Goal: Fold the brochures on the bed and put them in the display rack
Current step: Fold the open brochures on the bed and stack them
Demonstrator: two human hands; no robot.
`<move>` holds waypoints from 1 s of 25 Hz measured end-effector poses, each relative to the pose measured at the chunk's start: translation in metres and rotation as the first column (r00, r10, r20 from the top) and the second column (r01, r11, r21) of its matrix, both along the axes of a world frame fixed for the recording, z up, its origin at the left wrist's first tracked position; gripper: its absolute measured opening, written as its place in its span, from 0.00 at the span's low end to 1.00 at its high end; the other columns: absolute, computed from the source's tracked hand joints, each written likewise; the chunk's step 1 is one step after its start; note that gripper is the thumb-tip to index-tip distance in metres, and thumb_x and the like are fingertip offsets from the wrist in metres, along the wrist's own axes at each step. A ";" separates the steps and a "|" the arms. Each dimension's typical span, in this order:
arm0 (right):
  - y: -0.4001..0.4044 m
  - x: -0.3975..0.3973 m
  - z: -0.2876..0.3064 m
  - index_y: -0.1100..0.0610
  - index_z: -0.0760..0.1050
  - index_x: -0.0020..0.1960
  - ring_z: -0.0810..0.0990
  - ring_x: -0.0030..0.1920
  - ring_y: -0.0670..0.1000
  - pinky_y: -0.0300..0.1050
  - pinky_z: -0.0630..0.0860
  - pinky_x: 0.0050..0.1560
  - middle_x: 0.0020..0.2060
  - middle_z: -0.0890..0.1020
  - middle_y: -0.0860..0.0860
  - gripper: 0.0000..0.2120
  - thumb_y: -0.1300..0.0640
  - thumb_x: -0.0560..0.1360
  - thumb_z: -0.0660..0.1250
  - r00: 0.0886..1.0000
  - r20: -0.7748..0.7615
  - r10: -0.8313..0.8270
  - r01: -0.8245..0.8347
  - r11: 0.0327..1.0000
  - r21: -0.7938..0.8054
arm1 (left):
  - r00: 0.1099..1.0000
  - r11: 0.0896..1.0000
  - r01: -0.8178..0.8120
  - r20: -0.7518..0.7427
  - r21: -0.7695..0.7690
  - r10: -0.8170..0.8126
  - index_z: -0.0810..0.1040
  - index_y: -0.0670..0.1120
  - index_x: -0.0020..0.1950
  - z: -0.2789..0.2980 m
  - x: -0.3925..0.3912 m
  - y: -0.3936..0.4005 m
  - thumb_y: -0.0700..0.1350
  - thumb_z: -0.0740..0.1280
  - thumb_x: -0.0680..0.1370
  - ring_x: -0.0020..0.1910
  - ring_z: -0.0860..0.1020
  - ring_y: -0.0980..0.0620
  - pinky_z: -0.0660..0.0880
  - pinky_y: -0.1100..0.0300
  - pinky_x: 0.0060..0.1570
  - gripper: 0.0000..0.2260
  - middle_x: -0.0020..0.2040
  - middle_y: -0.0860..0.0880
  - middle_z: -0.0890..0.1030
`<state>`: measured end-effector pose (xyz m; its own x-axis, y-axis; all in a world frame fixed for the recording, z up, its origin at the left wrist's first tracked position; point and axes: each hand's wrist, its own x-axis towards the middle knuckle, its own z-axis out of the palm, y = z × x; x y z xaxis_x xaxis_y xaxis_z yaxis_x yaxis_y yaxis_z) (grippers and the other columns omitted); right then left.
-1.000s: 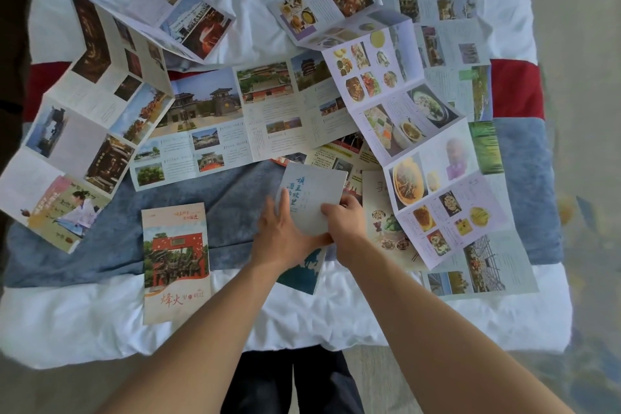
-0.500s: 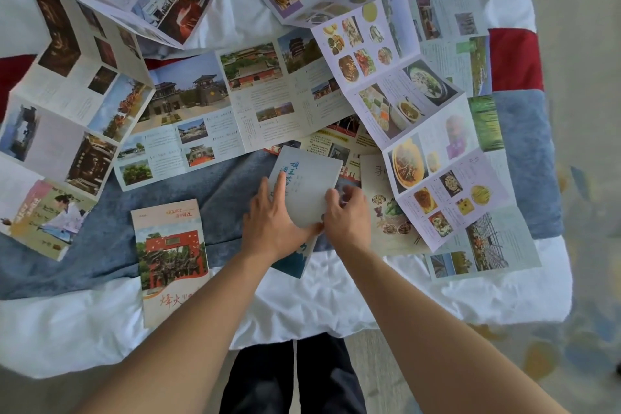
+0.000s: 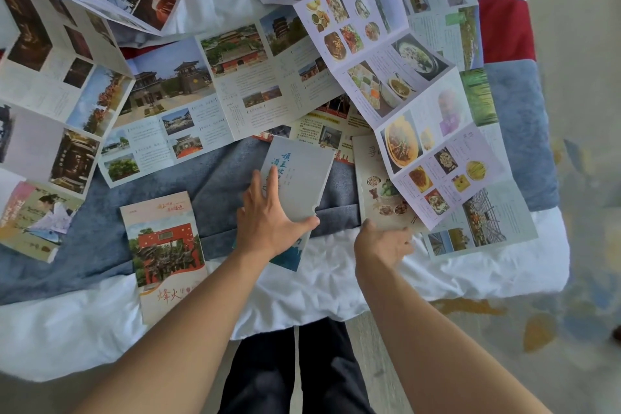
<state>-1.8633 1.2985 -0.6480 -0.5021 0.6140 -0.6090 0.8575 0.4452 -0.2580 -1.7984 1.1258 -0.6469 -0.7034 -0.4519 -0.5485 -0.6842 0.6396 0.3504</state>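
The left hand [image 3: 272,215] lies flat and spread, fingers open, pressing on the grey-blue folded brochure [image 3: 302,185] near the middle of the bed's [image 3: 487,279] near edge; it pins the paper down rather than gripping it. The right hand [image 3: 383,242] sits just to the right, loosely open with fingers curled downward, its fingertips touching the near edge of a beige food brochure [image 3: 373,178]; whether it has pinched that edge I cannot tell.

Left of the left hand, a red-gate brochure [image 3: 164,255] lies fully folded toward the near edge, partly over the blue blanket [image 3: 215,185] and partly over the white sheet. So two brochures look folded, the red-gate one and the grey-blue one under the palm.

Much is left. A long food fold-out [image 3: 396,84] runs open from the far edge down toward the near right corner, overlapping the beige brochure. A temple fold-out [image 3: 208,101] lies spread across the middle, and another dark-photo fold-out [image 3: 57,77] runs open along the left edge. More open sheets lie by the far edge. No display rack shows anywhere, so nothing appears to be racked yet; by my judgement the task is in its early part.
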 end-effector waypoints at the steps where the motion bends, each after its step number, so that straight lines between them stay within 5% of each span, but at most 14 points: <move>1: -0.001 -0.001 -0.001 0.56 0.52 0.79 0.70 0.66 0.65 0.58 0.69 0.66 0.71 0.63 0.62 0.40 0.53 0.75 0.71 0.995 0.013 -0.096 0.096 0.995 -0.036 | 1.000 1.000 0.000 0.003 0.001 0.000 0.41 0.55 0.79 0.000 0.000 -0.001 0.77 0.64 0.61 0.75 0.57 0.37 0.64 0.37 0.67 0.56 0.80 0.43 0.50; 6: -0.003 -0.002 -0.005 0.46 0.51 0.78 0.78 0.57 0.61 0.56 0.75 0.63 0.60 0.76 0.56 0.44 0.59 0.70 0.73 0.942 -0.012 -0.337 0.329 0.927 -0.180 | 1.000 1.000 0.018 0.016 -0.012 -0.018 0.40 0.55 0.79 0.003 0.002 -0.005 0.76 0.63 0.61 0.76 0.56 0.38 0.62 0.37 0.68 0.56 0.80 0.43 0.49; 11: -0.032 -0.003 -0.006 0.53 0.64 0.66 0.80 0.49 0.58 0.56 0.80 0.55 0.54 0.79 0.57 0.33 0.59 0.65 0.75 0.886 0.053 -0.461 0.456 0.843 -0.286 | 1.000 0.998 0.006 0.009 -0.064 -0.006 0.42 0.53 0.79 0.008 0.007 -0.014 0.76 0.64 0.62 0.76 0.56 0.37 0.63 0.37 0.68 0.56 0.80 0.42 0.49; 14: -0.054 0.003 -0.006 0.58 0.72 0.61 0.79 0.40 0.55 0.47 0.78 0.40 0.44 0.81 0.56 0.27 0.62 0.64 0.75 0.866 0.118 -0.487 0.492 0.782 -0.383 | 1.000 0.993 -0.013 0.006 -0.114 0.014 0.43 0.51 0.80 0.009 0.009 -0.020 0.75 0.66 0.62 0.75 0.57 0.37 0.64 0.38 0.68 0.57 0.79 0.41 0.50; 19: -0.088 0.041 0.004 0.63 0.77 0.46 0.69 0.22 0.49 0.36 0.67 0.22 0.24 0.74 0.53 0.08 0.66 0.69 0.72 0.861 0.313 -0.400 0.507 0.714 -0.482 | 0.996 0.982 -0.070 0.038 -0.177 0.078 0.43 0.49 0.80 0.005 0.019 -0.029 0.74 0.68 0.63 0.75 0.57 0.36 0.64 0.37 0.68 0.58 0.80 0.40 0.50; 23: -0.075 0.051 0.013 0.63 0.77 0.47 0.78 0.25 0.52 0.42 0.77 0.29 0.33 0.79 0.55 0.06 0.60 0.73 0.70 0.900 0.430 -0.069 0.298 0.817 -0.493 | 0.995 0.978 -0.074 0.050 -0.196 0.085 0.43 0.49 0.80 0.004 0.023 -0.033 0.74 0.70 0.62 0.76 0.57 0.35 0.63 0.37 0.68 0.59 0.80 0.39 0.51; 25: -0.051 0.036 0.014 0.62 0.78 0.48 0.81 0.32 0.54 0.46 0.78 0.35 0.36 0.81 0.55 0.13 0.51 0.73 0.68 0.953 0.296 0.067 0.048 0.930 -0.365 | 0.995 0.978 -0.083 0.045 -0.191 0.093 0.43 0.49 0.80 0.004 0.023 -0.033 0.74 0.70 0.61 0.76 0.57 0.35 0.63 0.37 0.68 0.60 0.80 0.39 0.51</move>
